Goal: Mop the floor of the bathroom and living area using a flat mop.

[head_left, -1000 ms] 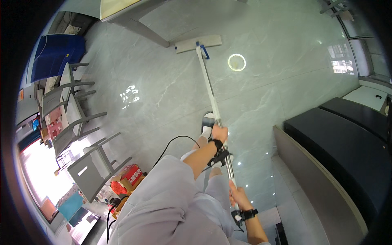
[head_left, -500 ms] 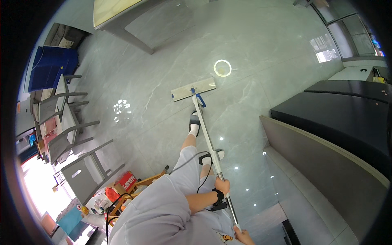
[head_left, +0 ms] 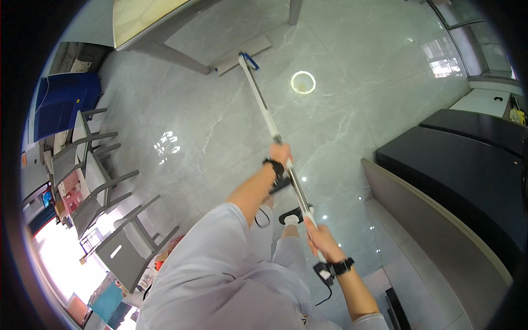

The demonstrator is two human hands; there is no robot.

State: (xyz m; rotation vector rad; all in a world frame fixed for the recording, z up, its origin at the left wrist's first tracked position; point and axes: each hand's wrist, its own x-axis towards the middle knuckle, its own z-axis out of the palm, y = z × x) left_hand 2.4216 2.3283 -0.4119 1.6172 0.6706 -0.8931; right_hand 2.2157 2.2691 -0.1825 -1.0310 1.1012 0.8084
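Observation:
A flat mop (head_left: 258,99) with a white and metal pole slants away from me across the glossy grey tile floor (head_left: 220,137). Its wide, pale head (head_left: 226,64) lies on the floor under the table's edge, close to a table leg, with a blue piece at the joint. My left hand (head_left: 281,153) is wrapped round the middle of the pole. Lower down, my right hand (head_left: 323,242) grips the pole near its end. Both wrists wear black bands, and a small dark device with a cable hangs by the right one.
A table (head_left: 146,22) with a pale top stands at the far left. Several grey chairs (head_left: 124,256) line the left side, near a blue box-like thing (head_left: 66,104). On the right is a black-topped bench (head_left: 456,165) behind a low grey panel (head_left: 434,214).
The mop head has slid forward and slightly left, to the table leg. Both hands have moved forward with the pole, and my right hand and forearm now show more fully.

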